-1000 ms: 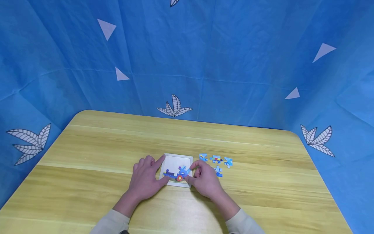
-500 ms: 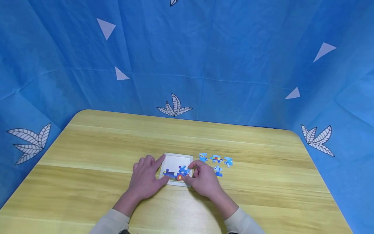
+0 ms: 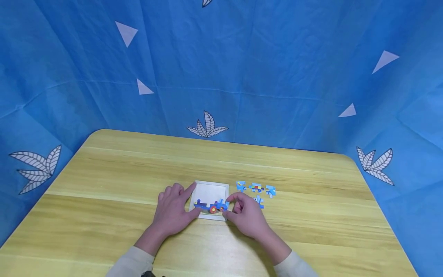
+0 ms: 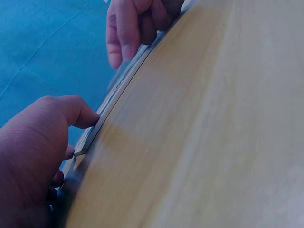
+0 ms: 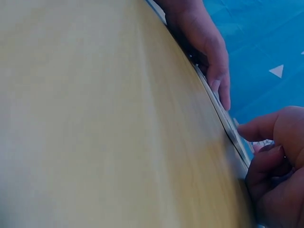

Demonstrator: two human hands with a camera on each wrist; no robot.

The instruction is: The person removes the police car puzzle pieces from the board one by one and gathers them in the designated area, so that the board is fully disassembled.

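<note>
A square puzzle frame [image 3: 211,217] with a pale rim lies on the wooden table. Joined pieces showing a blue vehicle with a red wheel [image 3: 206,206] fill part of its lower side. My left hand [image 3: 174,211] rests at the frame's left side, index finger at the upper corner and thumb near the lower one; its thumb [image 4: 83,114] presses the rim in the left wrist view. At the lower right corner, my right hand [image 3: 247,215] pinches a blue puzzle piece [image 3: 222,205] between thumb and index finger. The fingers partly hide its right edge.
Several loose puzzle pieces, one with red and yellow [image 3: 257,187], lie right of the frame. Another piece [image 3: 258,201] is partly behind the right hand. A blue curtain [image 3: 277,77] hangs behind the wooden table [image 3: 138,154].
The right hand has shifted the tilted blue piece and turned it level, so it now sits at the lower right beside the wheel. The left hand stays put.
</note>
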